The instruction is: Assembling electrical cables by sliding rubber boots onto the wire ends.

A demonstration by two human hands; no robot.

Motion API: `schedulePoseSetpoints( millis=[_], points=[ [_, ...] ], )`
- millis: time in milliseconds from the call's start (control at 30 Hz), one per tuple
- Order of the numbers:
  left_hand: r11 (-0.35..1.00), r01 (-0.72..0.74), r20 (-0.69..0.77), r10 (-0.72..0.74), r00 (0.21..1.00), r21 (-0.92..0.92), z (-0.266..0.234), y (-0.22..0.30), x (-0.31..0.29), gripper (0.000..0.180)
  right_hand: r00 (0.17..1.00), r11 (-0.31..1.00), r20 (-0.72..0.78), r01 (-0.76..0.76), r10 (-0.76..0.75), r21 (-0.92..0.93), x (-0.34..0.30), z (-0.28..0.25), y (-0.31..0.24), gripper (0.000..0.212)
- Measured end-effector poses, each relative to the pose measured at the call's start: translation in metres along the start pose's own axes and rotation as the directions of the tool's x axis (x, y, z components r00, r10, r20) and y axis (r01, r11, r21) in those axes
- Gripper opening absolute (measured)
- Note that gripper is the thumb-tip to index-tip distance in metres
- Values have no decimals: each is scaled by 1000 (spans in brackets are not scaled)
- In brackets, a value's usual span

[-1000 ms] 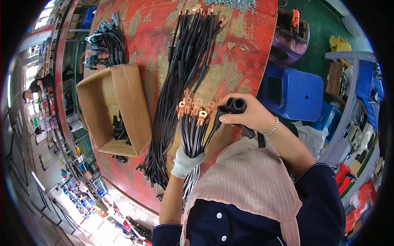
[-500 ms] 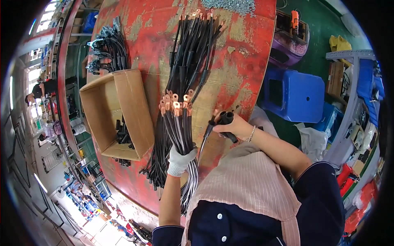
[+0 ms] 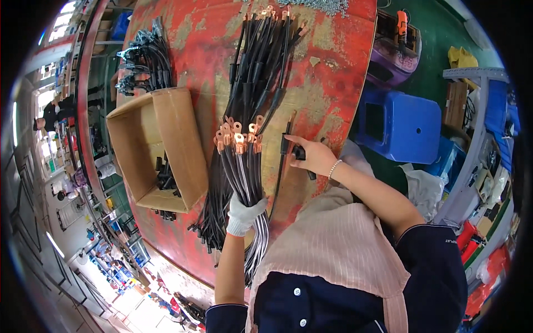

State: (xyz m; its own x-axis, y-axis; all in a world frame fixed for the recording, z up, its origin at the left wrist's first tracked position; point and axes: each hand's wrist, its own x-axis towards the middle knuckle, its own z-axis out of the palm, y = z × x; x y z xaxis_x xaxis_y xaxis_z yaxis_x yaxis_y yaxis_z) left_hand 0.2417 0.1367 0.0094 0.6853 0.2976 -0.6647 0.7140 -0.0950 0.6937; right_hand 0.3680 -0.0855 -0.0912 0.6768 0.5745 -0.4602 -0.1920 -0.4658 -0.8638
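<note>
My left hand [image 3: 244,215], in a white glove, is wrapped round a bundle of black cables [image 3: 242,180]. Copper ring lugs [image 3: 239,143] fan out at the bundle's top. To the right, my bare right hand [image 3: 316,156] pinches a black sleeve [image 3: 285,144] between thumb and fingers. This sleeve sits around a single cable [image 3: 278,186], whose copper lug [image 3: 292,115] sticks out above it. More loose black sleeves [image 3: 300,152] are tucked in the right palm, partly hidden by the fingers. Beyond the bundle lie cables with sleeves on them [image 3: 258,77].
An open cardboard box [image 3: 180,144] with black sleeves inside stands left on the worn red table [image 3: 333,72]. Behind it lies a pile of black cables [image 3: 150,61]. Small metal parts [image 3: 319,5] lie at the far edge. A blue stool [image 3: 413,130] stands right of the table.
The single cable's lug now stands farther up, clear above the sleeve in my right hand. My right fingers have shifted to a pinch on that sleeve. The left hand keeps its hold.
</note>
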Motion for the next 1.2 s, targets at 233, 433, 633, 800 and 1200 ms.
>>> schedulePoseSetpoints(
  millis=[233, 433, 633, 800, 1200],
  points=[
    [990, 16, 11, -18, 1000, 138, -8, -5, -1, 32, 995, 971, 99, 54, -32, -233, 4, 18, 19, 57],
    [999, -19, 62, 16, 998, 48, -7, 0, -6, 38, 992, 972, 121, -57, 30, 226, -19, 7, 18, 62],
    [992, -32, 152, 13, 988, 125, -7, 1, -5, 41, 985, 176, -11, -20, 172, 984, -17, -42, -41, 44],
    [997, -11, 164, -2, 986, 77, 4, 9, -9, 41, 984, -74, 22, -8, 178, 997, -22, -48, -63, 42],
    [986, -44, 182, 15, 983, 159, 7, 6, -8, 28, 999, -179, -18, 25, 39, 984, -26, -42, -70, 37]
  ],
)
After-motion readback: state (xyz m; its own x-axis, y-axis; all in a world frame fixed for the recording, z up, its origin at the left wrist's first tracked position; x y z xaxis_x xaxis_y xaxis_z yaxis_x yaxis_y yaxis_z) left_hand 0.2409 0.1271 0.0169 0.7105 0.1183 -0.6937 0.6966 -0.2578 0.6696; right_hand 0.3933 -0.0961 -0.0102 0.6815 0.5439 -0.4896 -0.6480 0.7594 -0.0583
